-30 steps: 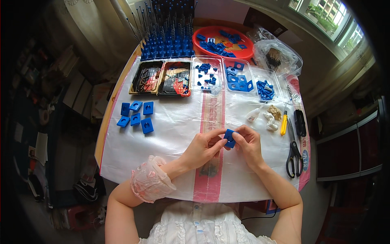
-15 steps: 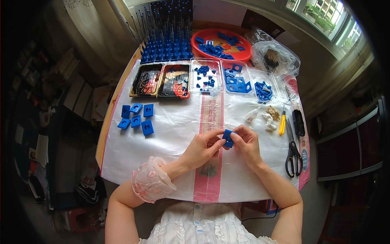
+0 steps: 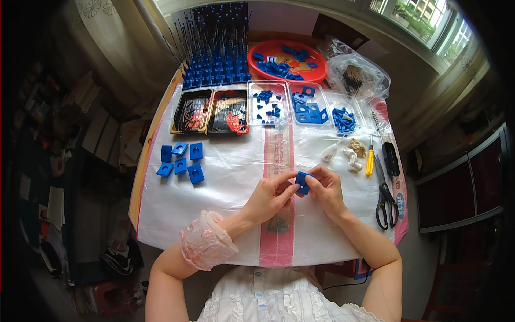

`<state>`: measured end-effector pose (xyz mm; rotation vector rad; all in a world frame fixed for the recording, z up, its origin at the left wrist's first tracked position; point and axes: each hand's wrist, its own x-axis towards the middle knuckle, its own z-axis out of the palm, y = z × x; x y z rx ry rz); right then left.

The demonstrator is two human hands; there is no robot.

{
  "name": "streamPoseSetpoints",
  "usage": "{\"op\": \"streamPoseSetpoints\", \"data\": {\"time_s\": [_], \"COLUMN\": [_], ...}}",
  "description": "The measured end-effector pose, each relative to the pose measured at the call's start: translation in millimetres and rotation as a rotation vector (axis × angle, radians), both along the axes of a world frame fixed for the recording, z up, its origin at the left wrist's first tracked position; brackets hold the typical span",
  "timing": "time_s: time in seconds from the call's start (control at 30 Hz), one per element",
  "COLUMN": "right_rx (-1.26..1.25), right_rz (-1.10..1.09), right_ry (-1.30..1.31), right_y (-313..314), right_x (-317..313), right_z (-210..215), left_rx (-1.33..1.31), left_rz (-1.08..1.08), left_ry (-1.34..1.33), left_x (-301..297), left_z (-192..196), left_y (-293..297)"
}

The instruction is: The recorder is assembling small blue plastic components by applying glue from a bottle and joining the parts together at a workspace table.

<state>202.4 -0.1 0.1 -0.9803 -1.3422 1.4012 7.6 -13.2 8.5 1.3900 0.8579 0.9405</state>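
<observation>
Between my two hands, above the near middle of the table, is a small blue square plastic piece with a hole (image 3: 302,183). My left hand (image 3: 272,196) pinches its left edge with thumb and fingers. From the other side my right hand (image 3: 326,189) grips the same piece, the thumb lying over its face. My fingers partly cover it, so its underside is hidden. To the left, several similar blue square pieces with round holes (image 3: 196,173) lie on the white sheet (image 3: 214,198).
Along the back stand black trays of small parts (image 3: 229,111), clear boxes of blue pieces (image 3: 307,104), a red plate (image 3: 289,59) and a rack of blue stands with springs (image 3: 214,67). On the right lie scissors (image 3: 384,206), a yellow-handled screwdriver (image 3: 369,162) and a small white bottle (image 3: 330,154).
The view has shifted slightly, so the table things appear a little moved. Both hands keep hold of the blue piece in nearly the same pose.
</observation>
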Motion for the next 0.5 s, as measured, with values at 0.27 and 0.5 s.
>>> {"op": "streamPoseSetpoints", "data": {"time_s": [0.27,0.5], "right_rx": [-0.012,-0.052], "right_rz": [0.001,0.015], "right_ry": [0.027,0.038], "right_y": [-2.6,-0.9], "right_x": [-1.7,2.0], "right_z": [8.6,2.4], "left_rx": [-0.044,-0.055], "left_rz": [-0.007,0.010], "left_ry": [-0.035,-0.022], "left_x": [0.9,0.9], "left_z": [4.4,2.1], "left_y": [-1.5,-2.2]}}
